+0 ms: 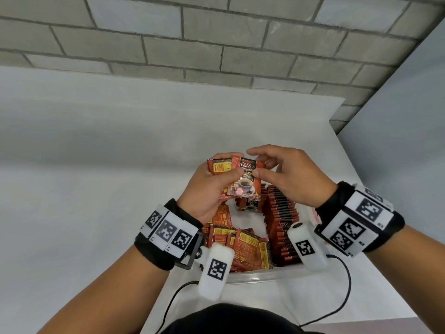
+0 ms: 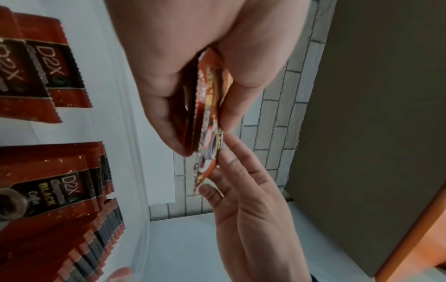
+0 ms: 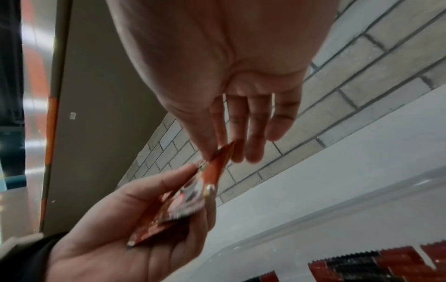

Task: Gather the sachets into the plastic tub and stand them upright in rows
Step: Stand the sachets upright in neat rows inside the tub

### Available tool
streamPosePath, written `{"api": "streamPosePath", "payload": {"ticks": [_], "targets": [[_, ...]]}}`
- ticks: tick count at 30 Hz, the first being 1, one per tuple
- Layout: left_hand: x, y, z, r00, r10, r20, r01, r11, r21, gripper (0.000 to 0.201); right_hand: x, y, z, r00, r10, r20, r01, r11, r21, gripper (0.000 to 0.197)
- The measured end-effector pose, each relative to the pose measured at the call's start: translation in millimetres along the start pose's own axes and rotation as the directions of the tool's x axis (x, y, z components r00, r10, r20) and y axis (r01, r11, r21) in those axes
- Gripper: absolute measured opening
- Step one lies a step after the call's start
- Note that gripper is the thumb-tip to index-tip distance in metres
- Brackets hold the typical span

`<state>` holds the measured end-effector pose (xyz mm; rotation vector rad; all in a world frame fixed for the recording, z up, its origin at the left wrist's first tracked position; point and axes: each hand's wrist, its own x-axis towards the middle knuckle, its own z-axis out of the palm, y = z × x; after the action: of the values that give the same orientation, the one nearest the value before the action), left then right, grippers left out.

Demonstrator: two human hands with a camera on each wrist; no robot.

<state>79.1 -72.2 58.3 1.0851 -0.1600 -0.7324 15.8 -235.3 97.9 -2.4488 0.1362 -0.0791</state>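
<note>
From the head view, the left hand [image 1: 204, 191] grips a small stack of coffee sachets [image 1: 243, 177] above the clear plastic tub [image 1: 252, 277], where a row of sachets [image 1: 281, 222] stands upright. The left wrist view shows that stack clamped between thumb and fingers. In the right wrist view, the right hand [image 3: 231, 95] has loosely extended fingers, its fingertips [image 3: 251, 152] touching the front sachet's edge.

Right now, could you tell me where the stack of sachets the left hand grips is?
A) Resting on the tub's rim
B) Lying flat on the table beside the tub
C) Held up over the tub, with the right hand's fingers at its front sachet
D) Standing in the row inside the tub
C: the left hand holds the sachets above the tub, and the right hand touches the front one.
</note>
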Motion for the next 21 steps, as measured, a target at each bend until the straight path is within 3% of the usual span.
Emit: {"api": "streamPosePath", "payload": {"ticks": [3, 6, 10, 16, 21], "targets": [[3, -1, 0, 0.99, 0.022, -0.14, -0.012, 0.997, 0.072, 0.022, 6, 3, -8, 0.989, 0.076, 0.13, -0.076, 0.997, -0.005, 0.02], [8, 3, -8, 0.96, 0.005, -0.279, 0.01, 0.999, 0.053, 0.012, 8, 12, -5, 0.959, 0.169, 0.229, -0.125, 0.973, -0.193, 0.015], [8, 7, -15, 0.954, 0.006, -0.3, 0.008, 0.999, 0.046, 0.015, 4, 22, 13, 0.92, 0.246, 0.305, -0.088, 0.889, -0.45, 0.016], [5, 6, -21, 0.956, -0.025, -0.291, 0.026, 1.0, -0.002, 0.012, 6, 20, 27, 0.889, 0.272, 0.367, -0.035, 0.842, -0.538, 0.014], [4, 8, -21, 0.958, -0.018, -0.287, 0.02, 1.0, 0.004, 0.021, 10, 22, 35, 0.877, 0.296, 0.378, 0.015, 0.77, -0.637, 0.014]]}}
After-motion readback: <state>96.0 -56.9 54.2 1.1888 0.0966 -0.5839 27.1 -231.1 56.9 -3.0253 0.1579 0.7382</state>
